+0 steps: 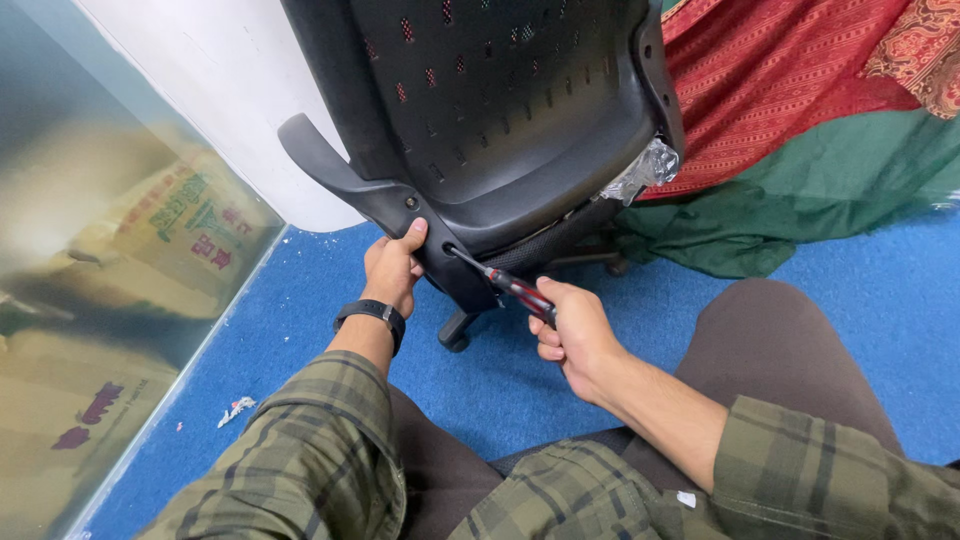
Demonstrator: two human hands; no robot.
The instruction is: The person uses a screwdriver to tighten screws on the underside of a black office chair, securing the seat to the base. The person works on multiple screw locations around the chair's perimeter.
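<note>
At the centre of the frame the left hand [392, 268] is wrapped around the black armrest bracket [400, 205] of the office chair [490, 110], thumb pressed up on it, seemingly to steady it. Just right of it the right hand [575, 335] is closed on a red-and-black screwdriver [505, 283], whose tip sits in a hole in the bracket, angled up toward the upper left.
</note>
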